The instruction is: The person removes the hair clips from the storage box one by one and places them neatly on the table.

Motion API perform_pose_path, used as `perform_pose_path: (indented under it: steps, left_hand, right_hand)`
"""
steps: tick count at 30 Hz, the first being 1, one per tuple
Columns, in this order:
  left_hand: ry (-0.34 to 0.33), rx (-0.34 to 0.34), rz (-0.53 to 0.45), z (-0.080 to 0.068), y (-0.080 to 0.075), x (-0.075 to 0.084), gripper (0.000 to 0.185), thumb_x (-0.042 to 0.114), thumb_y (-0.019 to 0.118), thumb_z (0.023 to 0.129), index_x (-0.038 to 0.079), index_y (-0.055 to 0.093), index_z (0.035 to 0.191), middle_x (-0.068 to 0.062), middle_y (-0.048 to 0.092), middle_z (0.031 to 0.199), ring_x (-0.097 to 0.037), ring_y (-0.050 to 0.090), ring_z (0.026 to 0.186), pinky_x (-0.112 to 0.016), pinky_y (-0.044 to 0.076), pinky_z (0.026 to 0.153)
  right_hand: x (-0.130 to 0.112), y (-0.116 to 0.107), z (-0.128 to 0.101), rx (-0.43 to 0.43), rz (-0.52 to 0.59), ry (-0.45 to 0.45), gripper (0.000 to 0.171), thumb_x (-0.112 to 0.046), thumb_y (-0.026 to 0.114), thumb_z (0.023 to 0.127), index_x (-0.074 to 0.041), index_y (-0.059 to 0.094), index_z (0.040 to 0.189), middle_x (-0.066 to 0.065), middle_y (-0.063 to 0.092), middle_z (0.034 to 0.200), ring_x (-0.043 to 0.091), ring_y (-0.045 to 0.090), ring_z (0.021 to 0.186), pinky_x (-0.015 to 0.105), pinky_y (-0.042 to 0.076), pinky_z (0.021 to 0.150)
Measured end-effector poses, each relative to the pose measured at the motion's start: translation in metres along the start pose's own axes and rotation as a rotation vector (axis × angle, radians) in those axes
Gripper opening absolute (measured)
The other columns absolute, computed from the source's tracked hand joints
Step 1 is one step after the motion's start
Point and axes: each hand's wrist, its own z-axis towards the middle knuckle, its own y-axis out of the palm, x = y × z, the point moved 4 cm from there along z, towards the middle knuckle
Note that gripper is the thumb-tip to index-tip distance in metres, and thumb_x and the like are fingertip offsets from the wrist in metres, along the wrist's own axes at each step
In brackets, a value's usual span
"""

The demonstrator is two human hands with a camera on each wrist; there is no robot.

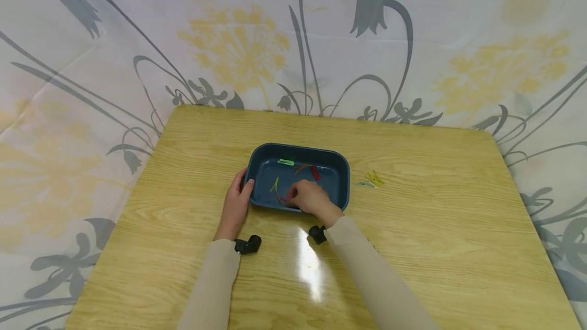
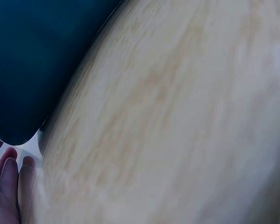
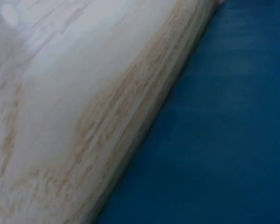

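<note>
several coloured clips (image 1: pixel 315 172) inside the blue basin (image 1: pixel 316 154), head view only

Blue tray (image 1: pixel 266 174), cut off in both wrist views
Inside it, the right hand (image 1: pixel 312 197) partly hides a purple piece (image 1: pixel 284 198).

Tub (image 1: pixel 302 154): smooth plastic-looking | table (image 1: pixel 458 218): wood-grained, glossy | backdrop (image 1: pixel 321 60): cloth-like, creased | sleeves (image 1: pixel 372 275): matt cloth

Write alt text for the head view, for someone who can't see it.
A person's right hand reaches into a blue tray at a purple piece, while the left hand grips the tray's left end. Small colourful pieces lie inside; others lie to its right on a wooden table.
</note>
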Motion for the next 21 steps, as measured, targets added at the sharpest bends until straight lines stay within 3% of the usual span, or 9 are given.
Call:
perform_pose_path:
  steps: [5, 11, 14, 21]
  left_hand:
    - [-0.039, -0.031, -0.028, -0.011, -0.001, 0.022, 0.046, 0.028, 0.042, 0.098, 0.013, 0.035, 0.141, -0.006, 0.036, 0.144, -0.020, 0.033, 0.133, -0.039, 0.027, 0.110]
    - [-0.037, -0.038, -0.021, -0.012, -0.001, 0.024, 0.045, 0.028, 0.041, 0.099, 0.014, 0.035, 0.141, -0.006, 0.036, 0.144, -0.020, 0.033, 0.133, -0.039, 0.027, 0.109]
    - [-0.037, -0.035, -0.031, -0.010, -0.001, 0.020, 0.045, 0.028, 0.042, 0.098, 0.015, 0.036, 0.141, -0.005, 0.036, 0.144, -0.020, 0.033, 0.133, -0.040, 0.027, 0.109]
    - [-0.051, -0.030, -0.042, 0.001, 0.000, -0.005, 0.048, 0.039, 0.043, 0.096, 0.023, 0.035, 0.141, 0.002, 0.035, 0.145, -0.014, 0.032, 0.133, -0.036, 0.026, 0.110]
  right_hand:
    - [0.000, 0.000, -0.002, 0.052, 0.000, -0.027, 0.011, -0.023, 0.060, 0.088, -0.018, 0.068, 0.084, -0.004, 0.062, 0.081, 0.013, 0.053, 0.064, 0.027, 0.043, 0.055]
    - [-0.001, -0.007, -0.004, 0.159, -0.017, -0.091, 0.016, -0.030, 0.062, 0.088, -0.016, 0.066, 0.081, -0.002, 0.059, 0.080, 0.013, 0.051, 0.070, 0.028, 0.042, 0.059]
    - [0.000, -0.009, -0.004, 0.186, 0.006, -0.087, 0.018, -0.033, 0.061, 0.088, -0.017, 0.066, 0.081, -0.003, 0.059, 0.079, 0.013, 0.051, 0.069, 0.028, 0.042, 0.059]
    - [-0.001, -0.013, -0.004, 0.261, 0.107, -0.108, 0.016, -0.032, 0.060, 0.089, -0.018, 0.067, 0.084, -0.006, 0.061, 0.074, 0.012, 0.052, 0.061, 0.027, 0.042, 0.057]
